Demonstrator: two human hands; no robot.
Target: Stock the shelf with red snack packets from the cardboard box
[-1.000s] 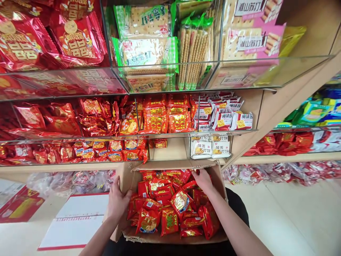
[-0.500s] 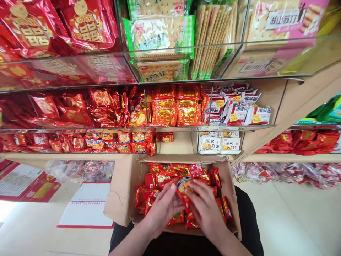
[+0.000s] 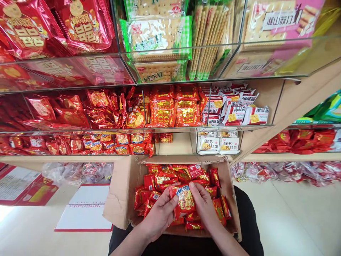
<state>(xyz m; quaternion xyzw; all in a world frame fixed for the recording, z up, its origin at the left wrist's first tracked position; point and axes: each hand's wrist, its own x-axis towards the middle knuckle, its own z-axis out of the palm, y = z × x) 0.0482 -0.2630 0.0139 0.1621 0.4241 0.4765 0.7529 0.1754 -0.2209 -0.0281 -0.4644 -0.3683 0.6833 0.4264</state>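
Observation:
A red snack packet [image 3: 183,201] with gold lettering and a blue-and-white label lies flat between my hands, its printed front facing up. My left hand [image 3: 161,211] grips its left edge, thumb on top. On the right edge my right hand [image 3: 203,202] pinches it with the thumb on top. Both hands are over an opened cardboard box [image 3: 119,199] on my lap. Many similar red packets [image 3: 165,177] fill the box in a loose heap, partly hidden by my hands.
Ahead, a shelf compartment [image 3: 177,145] holds a few red packets at its back left. White cracker packets [image 3: 220,143] stand right of it, red packets [image 3: 138,142] left. Clear dividers and lips edge the shelves. A flattened white-and-red carton [image 3: 84,209] lies on the floor at left.
The packet in my hands has turned from tilted and mostly covered to flat, front up. My fingers have shifted to its two side edges, and the hands have come slightly lower.

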